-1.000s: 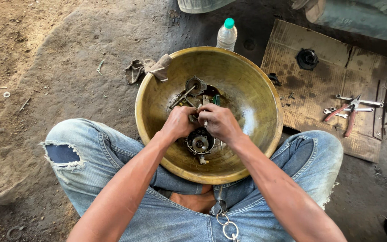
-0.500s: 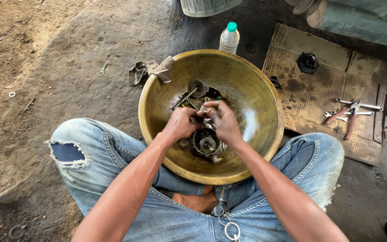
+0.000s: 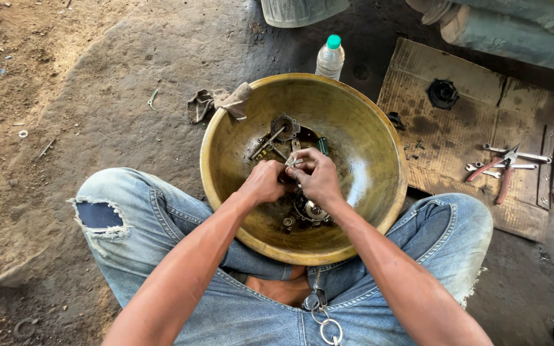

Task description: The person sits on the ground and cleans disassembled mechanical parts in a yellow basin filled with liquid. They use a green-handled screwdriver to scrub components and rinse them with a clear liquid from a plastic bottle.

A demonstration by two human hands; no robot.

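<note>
Seen from the head camera: left hand [image 3: 263, 182] and right hand [image 3: 315, 176] pinched together on a small metal part [image 3: 292, 163], held over the middle of a wide brass-coloured bowl [image 3: 226, 138] set on the ground between crossed legs. Round geared piece [image 3: 309, 210] and loose greasy bits beneath the wrists. Likely risks: oily fingers slipping, part dropping among the clutter; bowl tipping off a knee; pliers [image 3: 501, 170] on cardboard [image 3: 463, 138] well out of reach.

Glossy brass-coloured metal bowl [image 3: 354, 128], greasy dull metal parts [image 3: 286, 131] inside; faded torn denim jeans [image 3: 136, 211]; stained matt cardboard [image 3: 476, 115] right; rough dirt floor [image 3: 84, 77]; clear plastic bottle [image 3: 330, 59] far.
</note>
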